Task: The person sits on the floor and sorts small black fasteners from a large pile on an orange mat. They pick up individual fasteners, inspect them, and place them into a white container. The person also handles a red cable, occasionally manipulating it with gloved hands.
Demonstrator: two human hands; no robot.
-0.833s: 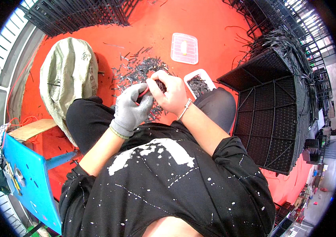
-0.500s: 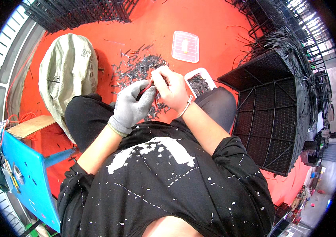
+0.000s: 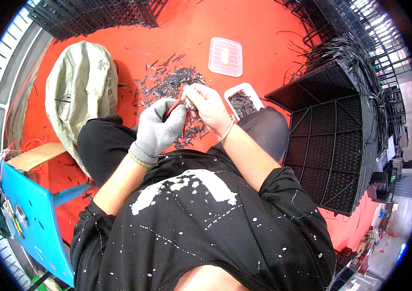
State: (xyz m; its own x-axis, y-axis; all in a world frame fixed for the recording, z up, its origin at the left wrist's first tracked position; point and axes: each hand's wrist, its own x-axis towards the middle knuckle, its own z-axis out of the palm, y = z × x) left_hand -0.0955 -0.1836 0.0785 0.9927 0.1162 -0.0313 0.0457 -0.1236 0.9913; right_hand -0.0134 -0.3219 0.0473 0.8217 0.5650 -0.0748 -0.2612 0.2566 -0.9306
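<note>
My left hand (image 3: 159, 127), in a grey-white glove, is closed round a red-handled tool (image 3: 174, 107); most of it is hidden by the fingers, so its exact kind does not show. Bare, with a light bangle at the wrist, my right hand (image 3: 209, 107) meets it at the tool's upper end. Its fingers are pinched together on something small that I cannot make out. Just beyond and below both hands, a loose heap of short black strips (image 3: 171, 86) lies on the red floor (image 3: 257, 48).
Beside my right knee stands a white tub (image 3: 243, 100) with black scraps in it. A clear plastic lid (image 3: 225, 57) lies farther off. Black woven panels (image 3: 329, 140) stack up at right, a pale sack (image 3: 82, 85) slumps at left, and a blue table (image 3: 31, 211) stands near left.
Both hands have shifted slightly; the left has dropped a little toward me and the right has turned, showing more of the red-handled tool between them.
</note>
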